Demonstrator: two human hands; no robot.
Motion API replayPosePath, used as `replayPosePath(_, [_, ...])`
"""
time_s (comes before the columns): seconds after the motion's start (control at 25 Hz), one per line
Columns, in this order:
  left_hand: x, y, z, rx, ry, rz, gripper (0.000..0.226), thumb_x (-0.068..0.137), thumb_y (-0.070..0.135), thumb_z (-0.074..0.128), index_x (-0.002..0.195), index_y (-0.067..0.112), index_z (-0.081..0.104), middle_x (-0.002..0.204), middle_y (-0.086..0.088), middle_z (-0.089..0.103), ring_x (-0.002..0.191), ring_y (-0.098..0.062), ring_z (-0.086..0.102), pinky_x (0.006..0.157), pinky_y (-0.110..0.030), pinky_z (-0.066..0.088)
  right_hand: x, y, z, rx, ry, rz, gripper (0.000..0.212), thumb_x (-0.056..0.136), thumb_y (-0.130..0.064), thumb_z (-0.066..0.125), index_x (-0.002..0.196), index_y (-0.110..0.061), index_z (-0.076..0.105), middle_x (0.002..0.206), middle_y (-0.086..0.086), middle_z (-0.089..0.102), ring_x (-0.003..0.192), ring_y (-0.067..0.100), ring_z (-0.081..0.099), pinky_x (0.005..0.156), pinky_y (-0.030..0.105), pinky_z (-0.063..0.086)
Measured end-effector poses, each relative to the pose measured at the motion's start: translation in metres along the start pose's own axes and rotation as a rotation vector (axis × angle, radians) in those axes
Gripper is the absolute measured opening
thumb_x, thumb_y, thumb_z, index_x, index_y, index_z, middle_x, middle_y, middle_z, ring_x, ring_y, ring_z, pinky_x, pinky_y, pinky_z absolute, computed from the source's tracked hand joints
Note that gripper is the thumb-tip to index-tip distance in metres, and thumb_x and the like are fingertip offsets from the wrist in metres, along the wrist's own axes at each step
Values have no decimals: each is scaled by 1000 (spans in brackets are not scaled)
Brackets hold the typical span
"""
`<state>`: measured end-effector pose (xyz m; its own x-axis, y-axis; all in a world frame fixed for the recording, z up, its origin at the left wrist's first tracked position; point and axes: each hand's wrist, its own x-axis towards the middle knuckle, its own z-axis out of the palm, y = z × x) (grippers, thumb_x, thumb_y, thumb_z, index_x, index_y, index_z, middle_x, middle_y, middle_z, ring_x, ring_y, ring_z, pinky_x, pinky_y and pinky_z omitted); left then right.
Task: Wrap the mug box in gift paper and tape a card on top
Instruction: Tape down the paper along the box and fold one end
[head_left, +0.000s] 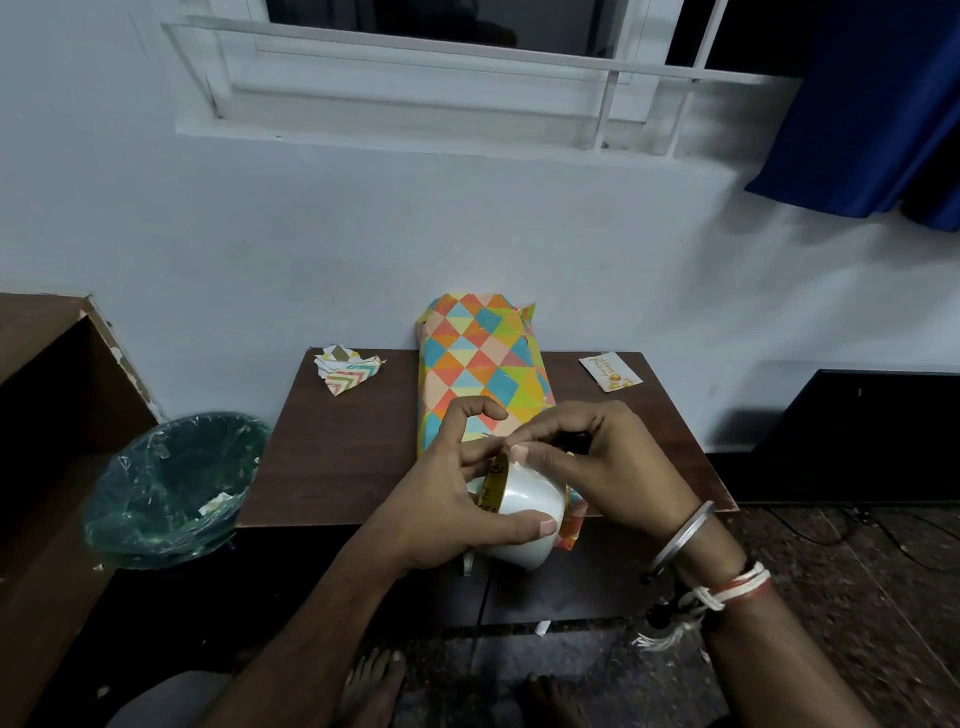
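Two hands are at work over the near edge of the table (337, 457), both on one roll (524, 509) of tape.

Left hand (447, 499): grasping the roll. The thumb lies across its white outer face, the other fingers curl over its upper rim, and the forefinger is raised in a hook clear of it.

Right hand (613, 457): fingers curled, thumb tip and fingertips pinching at the roll's upper rim, touching the left fingers. A dark patch shows under the right fingers; what it is cannot be told. The wrist carries a metal bangle (680, 540) and thread bands (727, 592).

Roll: held tilted, just above the box's near end, with a yellow printed core visible on its left side.

Box (478, 364): fully covered in paper with a coloured triangle pattern. It lies lengthwise down the middle of the table, far end against the wall and near end under the hands. Paper edges stand loose at its far right corner and at its near end.

Card (610, 371): flat on the table at the far right corner, well apart from the box, not yet taped on.

Scraps (345, 371) of paper: at the far left corner of the table.

Bin (171, 483): on the floor just left of the table, lined with a green bag, with paper bits inside.
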<state>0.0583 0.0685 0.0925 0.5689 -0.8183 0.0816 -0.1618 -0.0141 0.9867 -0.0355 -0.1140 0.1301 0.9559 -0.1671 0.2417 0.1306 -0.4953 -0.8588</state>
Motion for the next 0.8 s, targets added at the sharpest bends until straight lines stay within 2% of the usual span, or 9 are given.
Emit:
replayPosePath(0.12, [2, 3, 4, 69, 62, 45, 92, 63, 16, 97, 126, 36, 34, 127, 8, 71, 118, -17, 68, 101, -52, 55, 3, 7, 5, -151, 282, 206, 28, 79, -40, 86, 94, -27, 67, 78, -2, 67, 65, 7, 62, 66, 27, 53])
replayPosePath(0.2, [7, 6, 7, 135, 150, 77, 96, 58, 26, 100, 125, 38, 32, 131, 12, 68, 123, -9, 64, 104, -49, 54, 4, 15, 8, -164, 441, 334, 42, 81, -58, 75, 84, -17, 68, 71, 4, 67, 62, 13, 63, 64, 36, 54])
replayPosePath(0.28, [14, 11, 9, 207, 234, 103, 101, 52, 36, 101, 124, 37, 31, 134, 16, 65, 126, -2, 60, 106, -44, 52, 1, 16, 6, 120, 328, 423, 73, 79, -77, 63, 85, -4, 70, 70, 14, 63, 58, 27, 58, 54, 46, 51])
replayPosePath(0.32, [18, 12, 10, 223, 260, 110, 103, 49, 40, 102, 125, 37, 32, 136, 17, 64, 128, 1, 58, 106, -42, 52, -3, 14, 5, 256, 235, 443, 76, 80, -77, 64, 85, -1, 69, 68, 17, 58, 55, 28, 51, 48, 40, 45])
replayPosePath(0.4, [24, 14, 13, 225, 261, 114, 106, 45, 47, 102, 126, 41, 34, 143, 17, 59, 132, 6, 52, 106, -29, 50, -8, 4, 0, 413, 185, 427, 54, 86, -60, 71, 74, -7, 71, 61, 13, 47, 50, 19, 38, 45, 26, 32])
replayPosePath(0.48, [27, 14, 14, 229, 249, 120, 100, 51, 57, 96, 131, 45, 36, 147, 20, 52, 136, 13, 43, 102, -15, 42, -6, 11, -13, 445, 361, 374, 35, 95, -38, 68, 68, -17, 73, 57, 5, 47, 48, 12, 38, 44, 23, 31])
replayPosePath(0.6, [33, 7, 6, 311, 273, 85, 72, 75, 72, 74, 132, 48, 38, 140, 25, 53, 132, 17, 44, 102, -21, 42, 7, 58, -46, -49, 575, 298, 20, 99, -32, 66, 89, -19, 77, 74, -4, 71, 68, 15, 64, 65, 33, 53])
replayPosePath(0.68, [40, -3, -2, 406, 295, 42, 63, 81, 79, 61, 132, 48, 39, 135, 25, 56, 126, 16, 48, 108, -34, 47, 12, 93, -60, -562, 519, 379, 16, 98, -31, 65, 104, -26, 78, 97, 4, 78, 92, 30, 70, 80, 40, 54])
replayPosePath(0.8, [51, -17, -7, 524, 309, -6, 65, 81, 89, 40, 133, 50, 39, 132, 23, 59, 128, 5, 54, 115, -54, 38, 24, 130, -57, -875, 322, 435, 30, 98, -18, 63, 125, -27, 74, 114, 11, 75, 106, 34, 66, 90, 39, 53])
